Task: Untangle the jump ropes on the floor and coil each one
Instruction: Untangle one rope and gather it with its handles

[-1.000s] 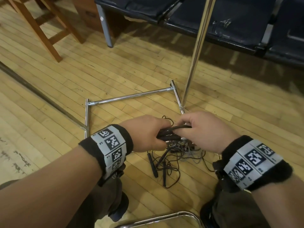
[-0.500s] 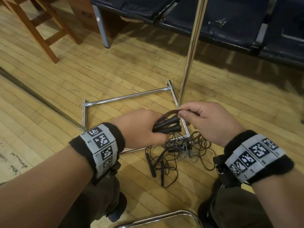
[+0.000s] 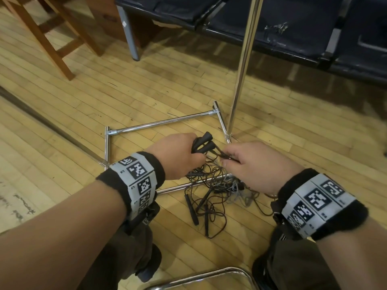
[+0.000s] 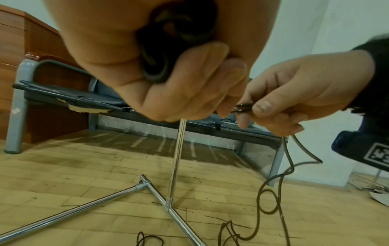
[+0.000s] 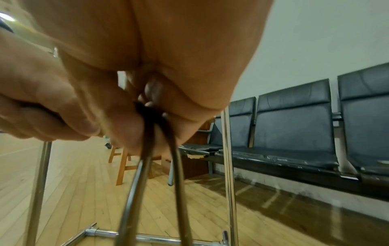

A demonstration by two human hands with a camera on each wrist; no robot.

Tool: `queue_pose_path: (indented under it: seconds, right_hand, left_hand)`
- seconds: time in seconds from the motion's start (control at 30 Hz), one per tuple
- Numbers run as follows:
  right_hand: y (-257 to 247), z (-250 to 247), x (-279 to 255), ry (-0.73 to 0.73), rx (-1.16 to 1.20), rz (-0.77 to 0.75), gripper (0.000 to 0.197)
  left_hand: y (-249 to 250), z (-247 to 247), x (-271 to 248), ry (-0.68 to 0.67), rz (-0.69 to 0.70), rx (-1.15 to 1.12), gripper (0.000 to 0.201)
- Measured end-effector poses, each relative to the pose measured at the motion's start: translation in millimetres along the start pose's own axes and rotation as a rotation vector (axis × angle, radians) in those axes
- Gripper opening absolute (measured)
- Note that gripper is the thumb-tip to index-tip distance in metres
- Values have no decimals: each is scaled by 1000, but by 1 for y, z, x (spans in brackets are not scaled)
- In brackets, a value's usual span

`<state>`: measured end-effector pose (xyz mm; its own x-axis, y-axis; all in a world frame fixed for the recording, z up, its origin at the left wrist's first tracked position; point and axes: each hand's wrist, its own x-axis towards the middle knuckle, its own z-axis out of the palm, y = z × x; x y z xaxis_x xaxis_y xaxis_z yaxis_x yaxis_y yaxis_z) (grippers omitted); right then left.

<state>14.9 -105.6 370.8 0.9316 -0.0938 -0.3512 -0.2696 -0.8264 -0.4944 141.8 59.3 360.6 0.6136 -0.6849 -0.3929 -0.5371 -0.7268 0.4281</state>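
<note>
Gripping two black handles [image 3: 202, 144], the left hand [image 3: 178, 155] faces the right hand [image 3: 253, 166], which pinches the cord [image 4: 242, 107].

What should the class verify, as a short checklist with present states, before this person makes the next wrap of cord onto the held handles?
1. Left hand grips the two black jump-rope handles: ok.
2. Right hand pinches the thin dark brown cord: ok.
3. Cord hanging below the right hand free of knots: not ok, it loops and kinks.
4. Tangled pile of ropes on the wooden floor separated: not ok.
5. Pile clear of the chrome tube frame: not ok, it lies across the near bar.
6. Which loose handles belong to which rope: cannot tell.
</note>
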Motion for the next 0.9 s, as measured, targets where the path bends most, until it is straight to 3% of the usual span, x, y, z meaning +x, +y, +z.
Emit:
queue_pose_path:
  seconds: [0.13,0.4,0.57,0.7,0.8,0.9]
  right_hand:
    - [-5,-4,-3,-36,-53,-36,18]
    - [-4,-4,-4,-8,4,-52,24]
    - [2,-3,2,112,40,20,20]
    - [1,0,3,-48,14,58,22]
    - [-7,2,0,-109,-38,0,21]
    - [-11,-1,-3,-48,-57,-23,20]
  left_hand:
    - [0,3,1,-43,-68,89,22]
    - [6,11,0,-135,-32,218,20]
    - [2,0,6,-15,-113,10,25]
    - [3,-3,4,8,-150,-204,26]
    - [2,-2,4,-61,-161,-84,22]
    - [2,2,0,-212,-125,85,18]
